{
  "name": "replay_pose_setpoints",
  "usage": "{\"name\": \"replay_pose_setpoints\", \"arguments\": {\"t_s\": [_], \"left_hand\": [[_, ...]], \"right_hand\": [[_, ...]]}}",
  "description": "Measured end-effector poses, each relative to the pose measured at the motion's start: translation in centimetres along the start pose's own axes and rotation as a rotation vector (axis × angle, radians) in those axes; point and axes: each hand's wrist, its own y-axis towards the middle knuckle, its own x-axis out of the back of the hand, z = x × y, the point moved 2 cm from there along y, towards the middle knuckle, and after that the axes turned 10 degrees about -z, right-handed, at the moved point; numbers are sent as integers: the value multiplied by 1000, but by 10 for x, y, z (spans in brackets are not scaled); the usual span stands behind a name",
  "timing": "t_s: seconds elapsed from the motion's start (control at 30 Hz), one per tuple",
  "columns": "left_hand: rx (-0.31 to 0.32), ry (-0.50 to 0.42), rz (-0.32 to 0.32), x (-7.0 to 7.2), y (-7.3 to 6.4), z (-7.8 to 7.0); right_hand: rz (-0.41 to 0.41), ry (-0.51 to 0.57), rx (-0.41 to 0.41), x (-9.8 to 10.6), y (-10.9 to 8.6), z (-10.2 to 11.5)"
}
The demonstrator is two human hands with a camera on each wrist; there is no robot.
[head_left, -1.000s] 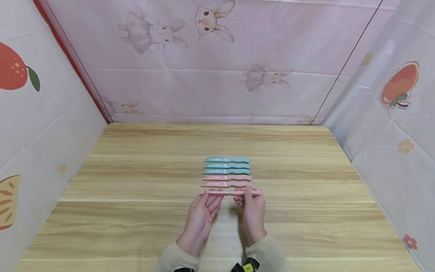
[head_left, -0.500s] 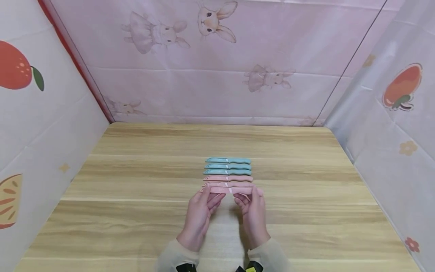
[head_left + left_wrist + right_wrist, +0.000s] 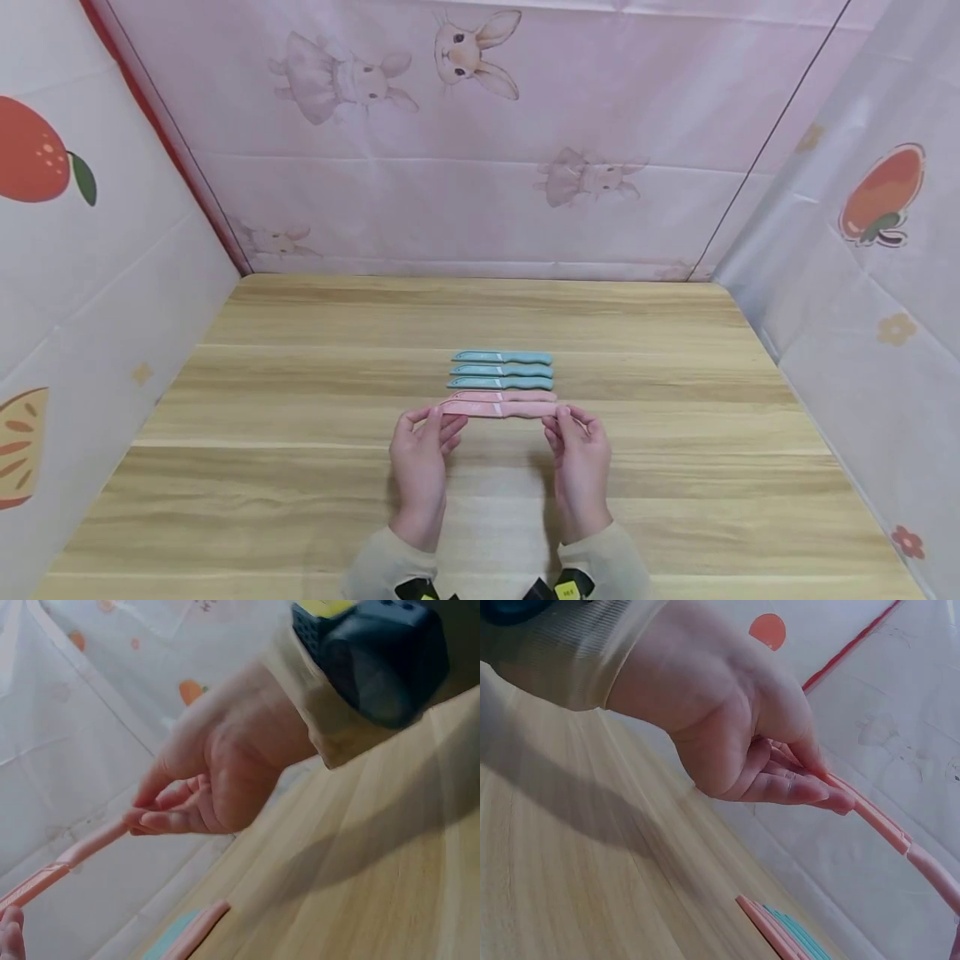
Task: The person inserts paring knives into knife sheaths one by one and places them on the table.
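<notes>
A pink paring knife is held level between both hands, its blade section as pink as its handle. My left hand pinches the blade end and my right hand pinches the handle end. In the left wrist view the right hand grips the handle tip, raised off the table. The right wrist view has the left hand pinching the opposite end. Just beyond lies another pink paring knife, partly covered by the held one. Blue paring knives lie parallel behind it, handles to the right.
The wood-grain table extends around the row of knives. A pink rabbit-print curtain hangs at the back, with white fruit-print curtains at the left and right.
The held knife has turned to show its broad side and moved forward over the nearest pink knife's place in the row. My hands have moved apart toward its ends.
</notes>
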Motion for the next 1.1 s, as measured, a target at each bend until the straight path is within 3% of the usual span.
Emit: {"name": "replay_pose_setpoints", "arguments": {"t_s": [0.13,0.23,0.4,0.53,0.73,0.97,1.03,1.1], "left_hand": [[-113,80,50,3,-1,0],[-155,255,179,7,0,0],[-94,588,498,12,6,2],[-43,764,640,17,9,5],[-39,832,731,22,11,7],[-66,899,761,23,16,16],[-123,979,748,22,19,15],[-225,1077,697,19,22,10]], "right_hand": [[-12,-25,29,1,0,1],[29,-109,27,4,2,1],[213,-412,-37,11,7,1],[364,-592,-98,14,9,-2],[507,-673,-103,21,13,-10],[551,-728,-103,26,16,-13],[559,-746,-85,28,16,-9],[559,-809,-16,28,16,0]]}}
